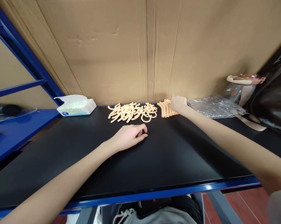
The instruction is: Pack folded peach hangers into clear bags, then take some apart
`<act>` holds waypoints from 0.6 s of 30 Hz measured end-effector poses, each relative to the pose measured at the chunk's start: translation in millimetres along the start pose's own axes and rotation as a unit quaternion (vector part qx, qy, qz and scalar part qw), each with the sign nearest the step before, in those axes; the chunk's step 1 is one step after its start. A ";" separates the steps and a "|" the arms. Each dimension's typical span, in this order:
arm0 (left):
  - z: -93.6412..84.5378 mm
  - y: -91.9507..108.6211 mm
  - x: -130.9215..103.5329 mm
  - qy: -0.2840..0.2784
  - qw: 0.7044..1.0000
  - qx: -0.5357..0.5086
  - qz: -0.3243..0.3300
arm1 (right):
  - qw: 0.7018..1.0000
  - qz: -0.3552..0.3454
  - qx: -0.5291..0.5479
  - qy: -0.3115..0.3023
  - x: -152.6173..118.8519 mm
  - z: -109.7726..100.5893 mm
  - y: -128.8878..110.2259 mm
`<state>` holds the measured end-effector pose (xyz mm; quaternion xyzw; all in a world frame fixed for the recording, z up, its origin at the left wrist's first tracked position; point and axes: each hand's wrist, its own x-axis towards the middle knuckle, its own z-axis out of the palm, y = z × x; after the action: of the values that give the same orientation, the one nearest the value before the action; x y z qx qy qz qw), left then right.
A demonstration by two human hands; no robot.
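A loose heap of peach-coloured curved pieces (128, 112) lies at the back middle of the black table, with ring-like pieces at its right side. To the right of it, similar pieces (165, 109) lie side by side in a neat row. My left hand (132, 135) rests on the table in front of the heap, fingers curled with a gap between thumb and forefinger, holding nothing. Over the right end of the row is my right hand (178, 103), its fingers bent down; whether it holds a piece is hidden.
A tissue box (76, 107) stands at the back left. Clear plastic wrap (212, 105) and a bottle (247, 79) with a strap lie to the right, near a black bag (271, 90). Cardboard (107, 46) rises behind the black table (140, 168).
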<state>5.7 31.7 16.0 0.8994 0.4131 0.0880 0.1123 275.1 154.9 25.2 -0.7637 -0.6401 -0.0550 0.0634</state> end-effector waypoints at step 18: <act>3.1 -4.9 0.5 0.047 0.998 -0.030 -0.017 | 0.969 -0.194 0.128 0.090 -85.5 -20.9 33.4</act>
<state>3.3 34.8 11.7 0.8833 0.4305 0.1403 0.1216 293.0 62.7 30.8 -0.6025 -0.7693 -0.0529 0.2059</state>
